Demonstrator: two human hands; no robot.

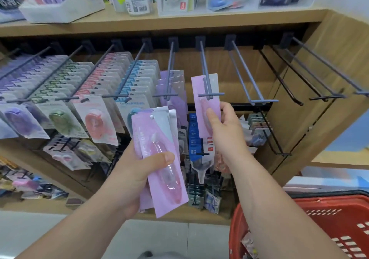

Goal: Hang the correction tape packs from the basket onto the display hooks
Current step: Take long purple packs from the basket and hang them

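Note:
My left hand (pixel 137 171) grips a small stack of pink correction tape packs (pixel 159 159), thumb across the front pack. My right hand (pixel 223 131) pinches the lower part of a single pink pack (pixel 205 91) that hangs on a grey double-wire display hook (pixel 205 69) near the middle of the rack. The hook's front crossbar lies across the pack's upper part. The red basket (pixel 331 215) stands at the lower right, partly hidden by my right forearm, with some packaging visible inside at its left wall.
Hooks to the left carry several rows of purple, green, red and blue tape packs (pixel 93 119). A hook with purple packs (pixel 171 87) sits just left of mine. Bare hooks (pixel 249 75) extend to the right. Boxes stand on the wooden shelf (pixel 179 22) above.

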